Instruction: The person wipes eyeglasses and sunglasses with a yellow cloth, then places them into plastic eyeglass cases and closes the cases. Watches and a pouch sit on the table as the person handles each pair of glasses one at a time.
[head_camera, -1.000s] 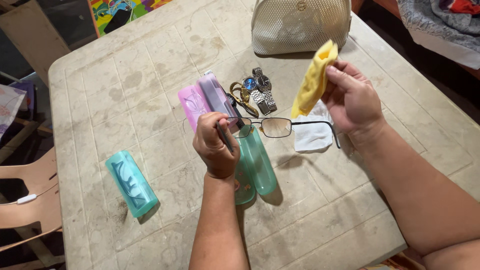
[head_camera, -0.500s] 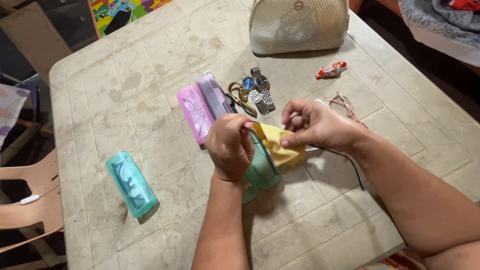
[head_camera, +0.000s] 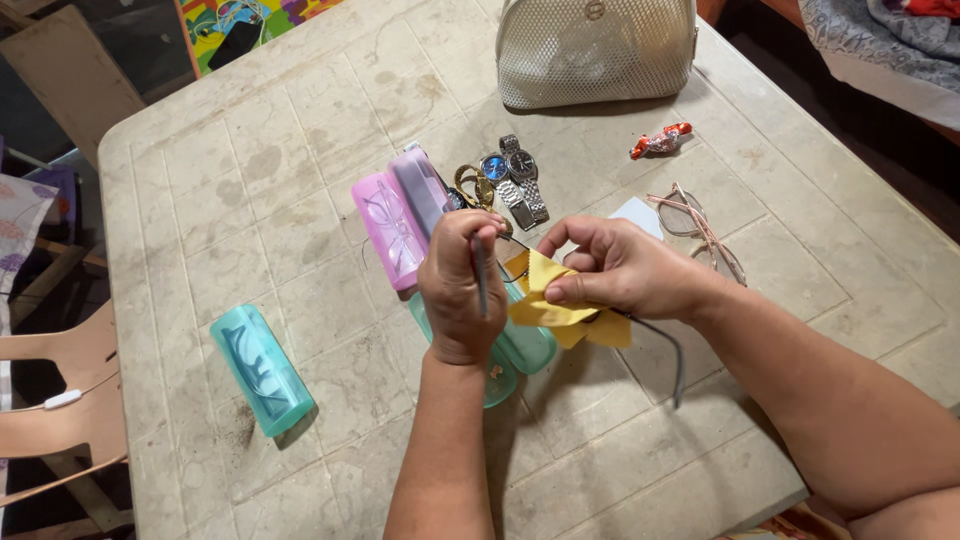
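Head view: the left hand (head_camera: 462, 290) gripped the glasses (head_camera: 640, 335) by one arm, steadying them. The right hand (head_camera: 610, 270) pinched a yellow cloth (head_camera: 555, 305) around a lens, over the green case (head_camera: 520, 350).

The left hand (head_camera: 462, 290) is raised on a near-upright forearm, back toward the camera, its fingers curled shut in a tight grip around something thin. The right hand (head_camera: 612, 270) reaches in from the right on a bare, slanting forearm, thumb and fingertips apparently pinched together, close beside the left hand.
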